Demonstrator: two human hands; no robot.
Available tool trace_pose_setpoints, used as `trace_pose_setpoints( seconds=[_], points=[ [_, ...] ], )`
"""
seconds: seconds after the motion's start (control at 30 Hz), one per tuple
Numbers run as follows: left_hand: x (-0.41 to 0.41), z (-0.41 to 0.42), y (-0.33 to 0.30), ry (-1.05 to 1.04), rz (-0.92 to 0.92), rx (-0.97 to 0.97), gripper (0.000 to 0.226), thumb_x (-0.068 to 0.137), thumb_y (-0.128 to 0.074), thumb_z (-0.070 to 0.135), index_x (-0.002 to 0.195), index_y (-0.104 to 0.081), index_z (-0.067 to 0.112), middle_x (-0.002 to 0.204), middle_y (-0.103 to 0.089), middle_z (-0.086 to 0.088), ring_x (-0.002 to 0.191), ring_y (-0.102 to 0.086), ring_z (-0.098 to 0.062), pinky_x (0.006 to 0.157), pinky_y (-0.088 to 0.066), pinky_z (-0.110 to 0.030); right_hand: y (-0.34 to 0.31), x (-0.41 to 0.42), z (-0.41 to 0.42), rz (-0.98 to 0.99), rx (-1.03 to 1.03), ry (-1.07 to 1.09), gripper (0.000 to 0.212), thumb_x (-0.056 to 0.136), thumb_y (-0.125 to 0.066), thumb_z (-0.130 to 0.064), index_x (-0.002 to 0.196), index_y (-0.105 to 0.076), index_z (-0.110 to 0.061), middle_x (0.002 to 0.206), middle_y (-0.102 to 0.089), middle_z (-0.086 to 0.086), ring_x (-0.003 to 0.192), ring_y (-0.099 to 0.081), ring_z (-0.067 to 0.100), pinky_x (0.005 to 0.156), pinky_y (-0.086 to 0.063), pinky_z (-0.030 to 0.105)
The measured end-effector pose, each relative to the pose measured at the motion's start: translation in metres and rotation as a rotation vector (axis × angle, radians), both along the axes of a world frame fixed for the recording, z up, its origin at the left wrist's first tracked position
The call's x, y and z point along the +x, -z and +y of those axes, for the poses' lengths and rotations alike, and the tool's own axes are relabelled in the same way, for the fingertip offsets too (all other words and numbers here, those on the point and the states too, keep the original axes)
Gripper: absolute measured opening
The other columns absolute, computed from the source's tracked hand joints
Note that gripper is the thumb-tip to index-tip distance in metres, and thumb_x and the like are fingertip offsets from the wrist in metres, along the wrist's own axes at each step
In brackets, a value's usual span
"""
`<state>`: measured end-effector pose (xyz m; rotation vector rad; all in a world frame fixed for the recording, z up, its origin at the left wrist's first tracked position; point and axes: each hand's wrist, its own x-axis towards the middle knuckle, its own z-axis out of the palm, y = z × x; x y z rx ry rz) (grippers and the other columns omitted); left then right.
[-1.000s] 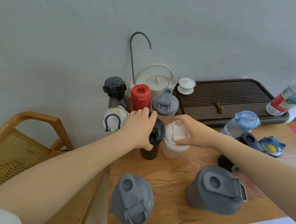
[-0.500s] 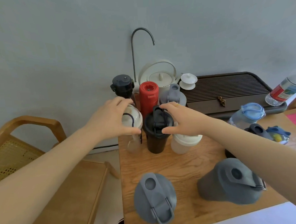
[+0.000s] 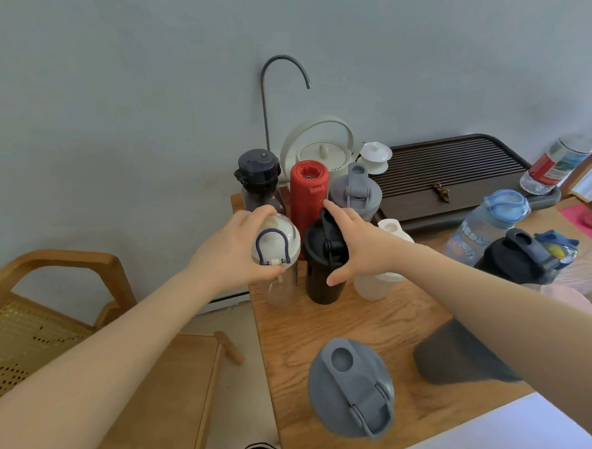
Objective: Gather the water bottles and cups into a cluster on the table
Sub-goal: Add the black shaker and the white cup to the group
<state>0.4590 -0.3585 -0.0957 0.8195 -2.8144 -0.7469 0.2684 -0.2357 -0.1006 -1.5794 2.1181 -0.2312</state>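
Note:
My left hand point(image 3: 236, 251) grips the domed white lid of a clear bottle point(image 3: 276, 256) with a blue loop handle at the table's left edge. My right hand point(image 3: 357, 241) wraps the top of a black shaker bottle point(image 3: 321, 278) right beside it. Behind them stand a red bottle point(image 3: 308, 192), a dark bottle with a black cap point(image 3: 259, 178) and a grey-lidded shaker point(image 3: 355, 195). A white cup point(image 3: 376, 285) stands partly hidden under my right wrist. Two grey shakers point(image 3: 351, 386) point(image 3: 456, 356) stand near the front edge.
A white kettle point(image 3: 321, 151) under a curved tap point(image 3: 283, 74) and a dark slatted tea tray point(image 3: 456, 171) sit at the back. A blue-lidded bottle point(image 3: 486, 224), a black bottle point(image 3: 519, 257) and a lying plastic bottle point(image 3: 555, 166) are at the right. A wooden chair point(image 3: 52, 305) stands left of the table point(image 3: 327, 325).
My left hand left the black shaker and took the clear bottle's lid. My right hand moved from the white cup onto the black shaker. The clear bottle now stands close beside the black shaker.

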Motion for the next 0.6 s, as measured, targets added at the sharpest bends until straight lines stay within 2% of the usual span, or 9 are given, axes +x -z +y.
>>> trace_pose_setpoints(
  seconds=[0.1,0.2,0.3,0.4,0.47,0.53,0.6],
  points=[
    [0.004,0.003,0.000,-0.006,0.026,-0.055,0.075,0.064,-0.075,0.043,0.126,-0.035,0.029,0.127,-0.044,0.002,0.110,-0.050,-0.019,0.076,-0.046,-0.029,0.012,0.006,-0.001,0.037,-0.093,0.036,0.121,0.059,-0.081,-0.034,0.147,0.002,-0.027,0.145,-0.023,0.008,0.124,-0.042,0.036,0.097,-0.045,0.049],
    [0.007,0.006,-0.001,-0.016,0.034,-0.045,0.076,0.066,-0.075,0.035,0.129,-0.034,0.026,0.131,-0.041,0.000,0.109,-0.049,-0.021,0.076,-0.044,-0.029,0.015,0.008,-0.001,-0.001,-0.147,0.063,0.119,0.058,-0.079,-0.030,0.146,0.002,-0.033,0.142,-0.025,0.006,0.120,-0.044,0.037,0.095,-0.046,0.050],
    [0.007,0.007,-0.001,-0.019,0.029,-0.042,0.077,0.065,-0.075,0.035,0.129,-0.033,0.025,0.130,-0.040,-0.002,0.110,-0.049,-0.022,0.079,-0.047,-0.031,0.014,0.008,-0.002,-0.012,-0.130,0.064,0.120,0.060,-0.080,-0.033,0.146,0.003,-0.031,0.145,-0.024,0.007,0.125,-0.041,0.037,0.099,-0.043,0.050],
    [0.003,0.008,0.001,-0.049,0.041,-0.059,0.076,0.067,-0.074,0.036,0.130,-0.032,0.024,0.131,-0.039,-0.004,0.113,-0.047,-0.024,0.082,-0.047,-0.033,0.001,0.009,0.002,0.039,-0.079,0.039,0.120,0.062,-0.080,-0.046,0.147,0.002,-0.026,0.151,-0.020,0.008,0.134,-0.031,0.034,0.107,-0.037,0.049],
    [-0.001,0.008,-0.001,-0.054,0.042,-0.080,0.076,0.069,-0.073,0.034,0.132,-0.032,0.020,0.135,-0.036,-0.005,0.118,-0.042,-0.026,0.087,-0.044,-0.034,-0.015,0.004,0.010,0.077,-0.105,0.048,0.110,0.065,-0.076,-0.051,0.148,-0.008,-0.023,0.151,-0.023,0.005,0.136,-0.030,0.029,0.108,-0.035,0.046],
    [-0.005,0.008,-0.002,-0.034,0.032,-0.119,0.076,0.070,-0.072,0.032,0.133,-0.033,0.017,0.140,-0.031,-0.005,0.124,-0.035,-0.027,0.093,-0.042,-0.038,-0.029,-0.009,0.023,0.074,-0.125,0.088,0.091,0.073,-0.070,-0.048,0.145,-0.022,-0.020,0.148,-0.031,0.004,0.134,-0.033,0.024,0.107,-0.036,0.042],
    [-0.008,0.011,-0.003,-0.009,0.022,-0.147,0.076,0.070,-0.072,0.033,0.134,-0.033,0.016,0.142,-0.031,-0.005,0.126,-0.033,-0.028,0.095,-0.041,-0.041,-0.030,-0.028,0.039,0.106,-0.057,0.143,0.077,0.078,-0.067,-0.043,0.141,-0.030,-0.019,0.145,-0.035,0.005,0.132,-0.037,0.024,0.106,-0.036,0.040]
  ],
)
